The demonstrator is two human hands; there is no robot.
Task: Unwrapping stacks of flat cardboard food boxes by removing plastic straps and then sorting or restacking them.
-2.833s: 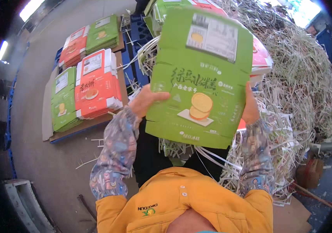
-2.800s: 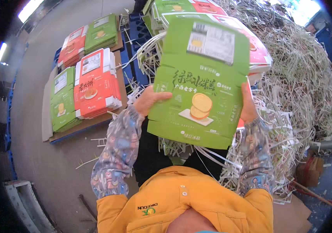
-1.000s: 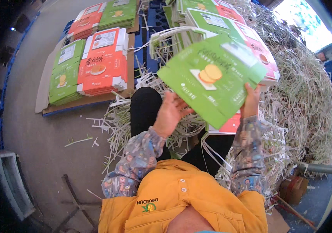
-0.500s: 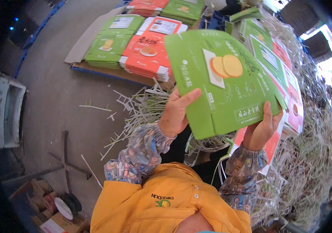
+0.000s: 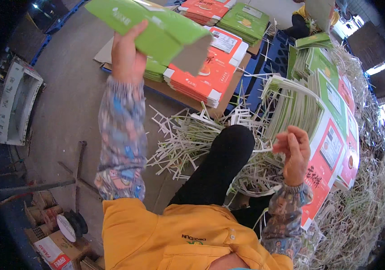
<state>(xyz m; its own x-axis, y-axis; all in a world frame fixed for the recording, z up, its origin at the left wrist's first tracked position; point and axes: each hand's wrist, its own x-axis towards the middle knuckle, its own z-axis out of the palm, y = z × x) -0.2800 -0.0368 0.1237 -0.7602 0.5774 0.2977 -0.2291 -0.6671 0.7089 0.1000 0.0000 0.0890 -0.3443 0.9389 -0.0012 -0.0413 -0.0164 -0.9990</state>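
My left hand (image 5: pixel 129 56) is closed on the lower edge of a green printed carton blank (image 5: pixel 156 33), stretched out toward the upper left. The blank is tilted, with its grey inner side showing at the right end. It hangs over a green stack (image 5: pixel 155 74), which it mostly hides, and partly covers the red-orange stack (image 5: pixel 203 83) of flat blanks. My right hand (image 5: pixel 295 155) holds nothing; its fingers are loosely curled and apart. It is beside a leaning row of green blanks (image 5: pixel 293 112) and a red-orange blank (image 5: pixel 320 173).
More red (image 5: pixel 206 10) and green (image 5: pixel 245 22) stacks sit farther back on the pallet. Cut paper trimmings (image 5: pixel 179 139) cover the floor around my knee (image 5: pixel 233 144), with a big heap (image 5: pixel 359 211) at right. Another person (image 5: pixel 300 22) is at the far top. Cardboard boxes (image 5: pixel 59 249) lie lower left.
The green blank, held in both hands before, has moved to the upper left in my left hand alone. My right hand has let go. The view has shifted and my knee now shows.
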